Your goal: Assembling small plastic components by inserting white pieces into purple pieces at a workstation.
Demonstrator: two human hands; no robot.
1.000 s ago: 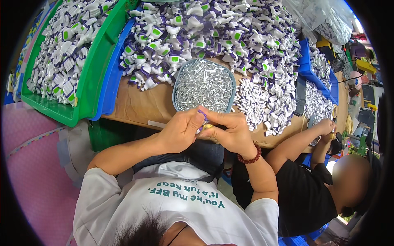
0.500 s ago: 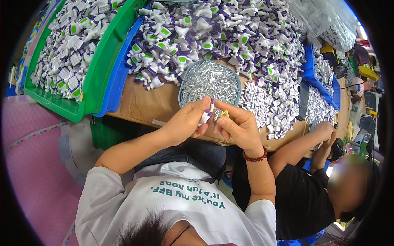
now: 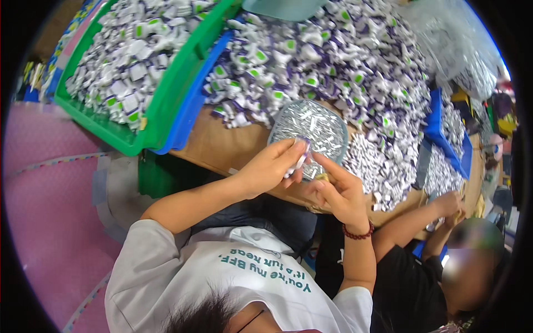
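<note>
My left hand (image 3: 269, 169) is closed on a small white and purple plastic part (image 3: 302, 154), held upright between thumb and fingers over the near rim of a tub. Close beside it is my right hand (image 3: 347, 194), its index finger reaching to the part and its other fingers curled in. A bit of yellow (image 3: 323, 176) shows among those fingers; whether it is a finger wrap or a held thing is unclear. Blur hides what else they hold. The pale blue tub (image 3: 345, 145) behind my hands is full of short silver metal pins (image 3: 311, 119).
Beyond the tub lies a large heap of white, purple and green plastic parts (image 3: 355, 72). Small white pieces (image 3: 383, 172) are piled at its right. A green crate (image 3: 133, 145) of similar parts stands left, beside a blue tray (image 3: 183, 119). At right, a co-worker's hands (image 3: 448, 205) are busy.
The view has shifted, so the table sits lower and further right. My right index finger has straightened toward the part, and the right hand has drawn slightly away from the left.
</note>
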